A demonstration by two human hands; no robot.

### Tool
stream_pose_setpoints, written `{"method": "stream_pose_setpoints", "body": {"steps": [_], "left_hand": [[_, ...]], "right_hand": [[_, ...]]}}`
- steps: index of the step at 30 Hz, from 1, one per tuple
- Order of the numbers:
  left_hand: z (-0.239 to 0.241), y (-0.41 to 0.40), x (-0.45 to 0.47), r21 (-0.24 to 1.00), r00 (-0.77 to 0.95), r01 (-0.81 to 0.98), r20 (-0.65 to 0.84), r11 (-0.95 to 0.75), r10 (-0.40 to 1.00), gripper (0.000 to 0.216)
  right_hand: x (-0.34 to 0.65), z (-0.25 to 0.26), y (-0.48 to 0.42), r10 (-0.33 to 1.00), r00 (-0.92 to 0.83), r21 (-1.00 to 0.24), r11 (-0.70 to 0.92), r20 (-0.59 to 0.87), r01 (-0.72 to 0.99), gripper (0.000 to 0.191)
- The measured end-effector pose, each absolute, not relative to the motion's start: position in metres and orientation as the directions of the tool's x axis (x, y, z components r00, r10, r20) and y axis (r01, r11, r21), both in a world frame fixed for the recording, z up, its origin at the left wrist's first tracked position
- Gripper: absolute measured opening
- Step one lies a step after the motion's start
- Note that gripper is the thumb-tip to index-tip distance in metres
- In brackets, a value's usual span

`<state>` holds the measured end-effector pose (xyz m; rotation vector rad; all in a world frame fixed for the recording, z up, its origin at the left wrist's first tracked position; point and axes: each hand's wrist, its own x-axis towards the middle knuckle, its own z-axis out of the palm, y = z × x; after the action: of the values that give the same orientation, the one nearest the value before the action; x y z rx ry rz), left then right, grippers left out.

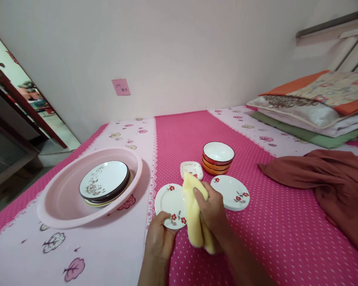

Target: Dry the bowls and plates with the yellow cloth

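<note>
A white plate with red flowers is tilted up in my left hand, the thumb over its near rim. My right hand grips a folded yellow cloth, which covers the plate's right edge; whether they touch I cannot tell. Just right of that hand lies a stack of matching flowered plates. Behind the cloth sits a small squarish white dish, partly covered by it. Beside the dish stands a stack of orange and red bowls, white inside.
At left, a pink basin holds several stacked plates with dark rims. A brown cloth lies crumpled at right, below piled pillows and folded bedding. The pink dotted bedspread meets a white wall.
</note>
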<state>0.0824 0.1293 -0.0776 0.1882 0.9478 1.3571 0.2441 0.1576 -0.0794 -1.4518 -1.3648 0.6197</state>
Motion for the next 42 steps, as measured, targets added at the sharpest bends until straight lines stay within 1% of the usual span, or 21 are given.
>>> {"method": "stream_pose_setpoints", "body": {"steps": [2,6,8,10,12,15,18,21,24,27,29,32,35,38,40,42], "left_hand": [[-0.078,0.126,0.091,0.582,-0.024,-0.762,-0.463,0.283,0.886,0.06],[-0.075,0.119,0.103,0.553,0.013,-0.785,-0.435,0.279,0.9,0.046],[-0.07,0.116,0.107,0.53,0.035,-0.804,-0.411,0.27,0.911,0.041],[-0.066,0.114,0.109,0.482,0.083,-0.832,-0.382,0.275,0.92,0.044],[-0.063,0.112,0.11,0.435,0.133,-0.852,-0.359,0.292,0.924,0.054],[-0.069,0.112,0.108,0.421,0.176,-0.851,-0.334,0.314,0.926,0.064],[-0.082,0.113,0.107,0.418,0.194,-0.854,-0.3,0.311,0.934,0.063],[-0.092,0.115,0.103,0.397,0.184,-0.864,-0.324,0.31,0.928,0.058],[-0.089,0.119,0.094,0.382,0.119,-0.883,-0.38,0.273,0.917,0.051],[-0.077,0.123,0.081,0.382,0.08,-0.888,-0.422,0.258,0.903,0.056],[-0.069,0.126,0.074,0.403,0.048,-0.882,-0.442,0.245,0.896,0.062],[-0.06,0.127,0.068,0.441,-0.029,-0.877,-0.444,0.19,0.895,0.059],[-0.056,0.125,0.069,0.464,-0.048,-0.87,-0.419,0.168,0.907,0.057],[-0.056,0.125,0.072,0.49,-0.057,-0.855,-0.419,0.172,0.906,0.056],[-0.057,0.125,0.074,0.508,-0.082,-0.846,-0.422,0.16,0.903,0.055],[-0.058,0.126,0.076,0.514,-0.085,-0.841,-0.431,0.168,0.898,0.055]], "right_hand": [[0.241,-0.078,0.156,0.93,0.248,-0.919,0.175,0.272,0.353,0.044],[0.229,-0.085,0.152,0.913,0.201,-0.893,0.268,0.356,0.362,0.044],[0.222,-0.09,0.15,0.916,0.157,-0.886,0.296,0.37,0.358,0.047],[0.217,-0.094,0.148,0.924,0.111,-0.885,0.309,0.366,0.347,0.049],[0.212,-0.097,0.146,0.924,0.084,-0.875,0.322,0.374,0.361,0.049],[0.207,-0.099,0.143,0.901,0.062,-0.831,0.369,0.43,0.416,0.049],[0.202,-0.097,0.138,0.873,0.004,-0.769,0.428,0.488,0.475,0.05],[0.2,-0.088,0.128,0.843,-0.156,-0.696,0.517,0.515,0.498,0.054],[0.202,-0.075,0.119,0.799,-0.361,-0.647,0.601,0.481,0.469,0.059],[0.206,-0.067,0.115,0.772,-0.482,-0.641,0.623,0.414,0.449,0.058],[0.21,-0.065,0.115,0.766,-0.517,-0.638,0.623,0.382,0.453,0.053],[0.214,-0.066,0.115,0.793,-0.481,-0.622,0.599,0.374,0.504,0.047],[0.219,-0.069,0.118,0.851,-0.34,-0.578,0.523,0.401,0.627,0.042],[0.226,-0.071,0.122,0.884,-0.189,-0.545,0.418,0.427,0.727,0.027],[0.233,-0.071,0.127,0.891,-0.074,-0.581,0.353,0.449,0.733,0.024],[0.24,-0.069,0.131,0.892,0.079,-0.689,0.285,0.445,0.667,0.028]]}}
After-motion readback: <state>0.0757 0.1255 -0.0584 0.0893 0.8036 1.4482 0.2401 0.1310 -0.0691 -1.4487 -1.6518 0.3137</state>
